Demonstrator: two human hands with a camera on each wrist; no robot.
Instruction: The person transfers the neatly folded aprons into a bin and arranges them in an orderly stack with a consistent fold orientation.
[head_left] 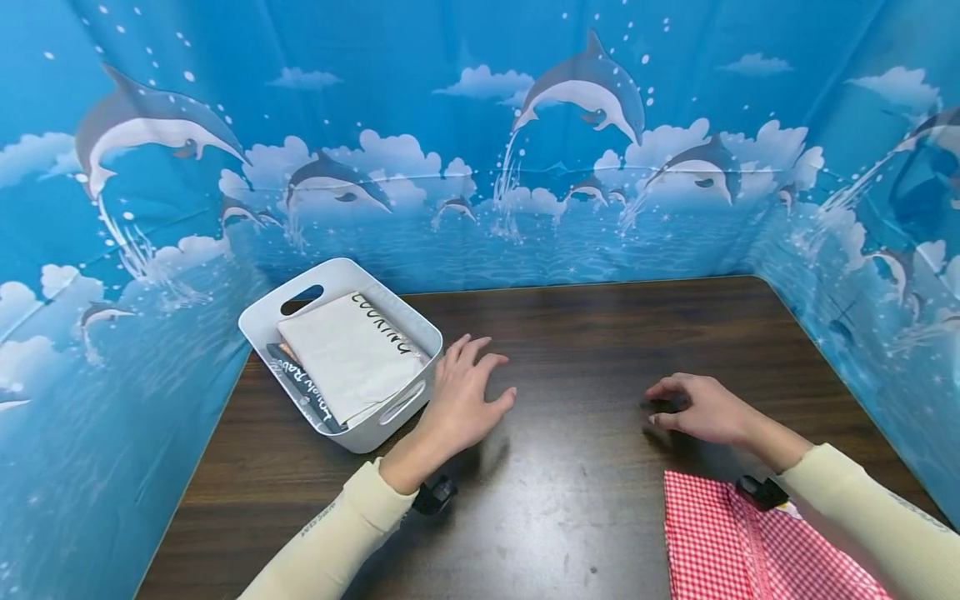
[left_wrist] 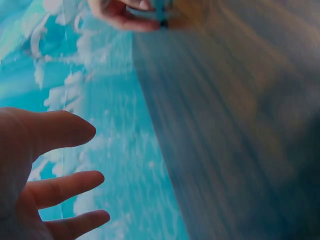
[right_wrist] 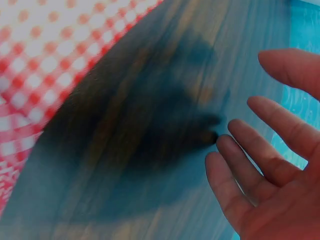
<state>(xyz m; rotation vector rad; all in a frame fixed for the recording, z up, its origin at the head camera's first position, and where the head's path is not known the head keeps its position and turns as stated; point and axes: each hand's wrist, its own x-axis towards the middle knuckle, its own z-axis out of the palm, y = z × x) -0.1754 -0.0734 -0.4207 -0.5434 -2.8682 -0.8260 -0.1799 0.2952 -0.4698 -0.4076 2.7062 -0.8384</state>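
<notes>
My left hand (head_left: pixel 467 396) hovers beside the right side of a white plastic basket (head_left: pixel 408 312), fingers spread and holding nothing. In the left wrist view its thumb (left_wrist: pixel 62 130) and fingers stand apart. The basket holds a folded cream cloth (head_left: pixel 341 354) lettered "COOKING" and a dark folded cloth (head_left: pixel 303 387) with white writing. My right hand (head_left: pixel 701 408) is over the table at the right, its fingers loosely bent with nothing between them. Nearer me, below the right wrist, lies a red-and-white checked cloth (head_left: pixel 712 533), partly hidden by the forearm.
A dark wood-grain table (head_left: pixel 555 500) lies under both hands. Blue dolphin-print curtains (head_left: pixel 420 108) stand along its back and sides. The basket sits near the table's back left corner, close to the curtain. Black wrist cameras (head_left: pixel 435 496) hang under both wrists.
</notes>
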